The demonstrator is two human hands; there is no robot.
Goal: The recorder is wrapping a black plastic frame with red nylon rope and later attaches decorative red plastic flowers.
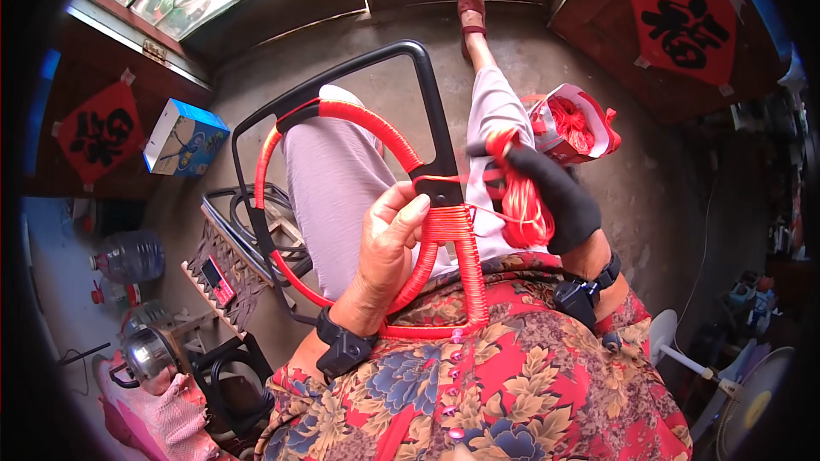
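Observation:
Across my lap lies a black metal frame with a ring and crossbar, parts of it wound tightly in red cord. My left hand, bare, pinches the frame where the ring meets the black joint, thumb beside the red winding. My right hand, in a black glove and slightly blurred, is closed round a looped bundle of red cord to the right of the joint. A strand stretches from the joint toward that hand. Some ring sections stay bare black metal.
A bag of red cord stands right of my leg. On the left are a blue box, a low stool holding a red phone, plastic bottles and a metal kettle. A white fan stands at lower right.

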